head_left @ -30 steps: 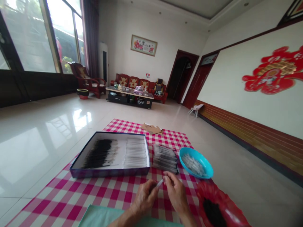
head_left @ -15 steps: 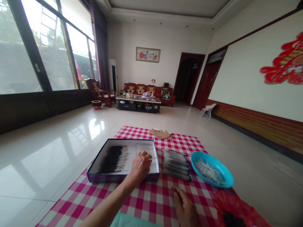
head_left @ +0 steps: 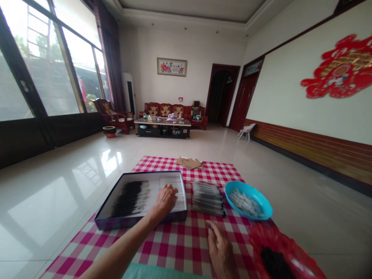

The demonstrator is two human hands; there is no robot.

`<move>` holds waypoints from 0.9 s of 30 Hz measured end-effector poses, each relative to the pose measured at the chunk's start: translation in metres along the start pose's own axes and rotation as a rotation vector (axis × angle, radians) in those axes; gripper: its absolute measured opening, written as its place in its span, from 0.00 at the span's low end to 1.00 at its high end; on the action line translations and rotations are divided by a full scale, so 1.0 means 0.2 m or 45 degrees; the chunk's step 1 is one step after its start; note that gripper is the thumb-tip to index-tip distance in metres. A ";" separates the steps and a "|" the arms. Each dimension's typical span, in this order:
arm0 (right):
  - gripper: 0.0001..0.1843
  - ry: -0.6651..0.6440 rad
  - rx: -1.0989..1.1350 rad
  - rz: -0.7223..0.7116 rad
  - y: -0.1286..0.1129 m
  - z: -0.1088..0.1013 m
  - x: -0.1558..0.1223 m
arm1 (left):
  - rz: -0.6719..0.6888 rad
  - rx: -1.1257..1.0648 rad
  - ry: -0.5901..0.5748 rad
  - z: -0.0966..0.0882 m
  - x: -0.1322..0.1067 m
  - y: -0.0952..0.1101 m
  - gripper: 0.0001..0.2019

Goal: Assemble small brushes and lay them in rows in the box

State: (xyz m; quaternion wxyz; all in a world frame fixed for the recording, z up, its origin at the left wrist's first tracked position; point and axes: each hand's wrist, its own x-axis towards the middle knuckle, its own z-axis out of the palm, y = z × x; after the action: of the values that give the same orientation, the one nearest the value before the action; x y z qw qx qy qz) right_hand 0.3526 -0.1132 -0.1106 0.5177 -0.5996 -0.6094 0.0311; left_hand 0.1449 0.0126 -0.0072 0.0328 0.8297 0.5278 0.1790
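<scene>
My left hand (head_left: 166, 200) reaches into the shallow dark-blue box (head_left: 139, 221), over a row of clear plastic tubes (head_left: 180, 193) on its right side. Its fingers are bent down and closed; whatever is under the fingertips is hidden. A row of dark, thin sticks (head_left: 128, 198) with pale ends lies in the left part of the box. My right hand (head_left: 220, 248) rests low over the checked cloth, thumb and fingers drawn together, and I cannot make out anything in it. Just beyond it lies a stack of clear tubes with dark ends (head_left: 207, 197).
A blue bowl (head_left: 266, 205) of small clear plastic pieces stands right of the stack. Nearer, a red bag or wrapper (head_left: 302, 257) holds dark pieces. Torn cardboard (head_left: 190, 163) lies at the far edge of the pink checked cloth (head_left: 174, 248). A coffee table (head_left: 162, 122) and sofa stand across the room.
The view has turned slightly right, so everything sits further left in the picture. My left hand stays over the clear tubes in the box, and my right hand stays low over the cloth.
</scene>
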 end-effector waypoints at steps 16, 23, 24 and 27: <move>0.17 -0.097 -0.642 -0.334 0.13 0.00 0.08 | 0.569 -0.363 0.087 0.38 -0.49 0.40 0.07; 0.20 -0.141 -0.603 -0.394 0.05 0.00 0.13 | 0.548 -0.435 0.085 0.38 -0.50 0.39 0.07; 0.19 -0.156 -0.607 -0.380 0.04 0.00 0.13 | 0.543 -0.444 0.090 0.38 -0.50 0.39 0.07; 0.17 -0.164 -0.619 -0.331 0.02 -0.01 0.13 | 0.535 -0.462 0.107 0.38 -0.50 0.38 0.08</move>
State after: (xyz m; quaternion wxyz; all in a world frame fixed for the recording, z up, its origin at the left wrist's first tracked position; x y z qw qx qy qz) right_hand 0.3636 -0.0931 -0.0973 0.3186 -0.6197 -0.7026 -0.1445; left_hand 0.1983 -0.1002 -0.0852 0.1209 0.8933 0.3044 0.3078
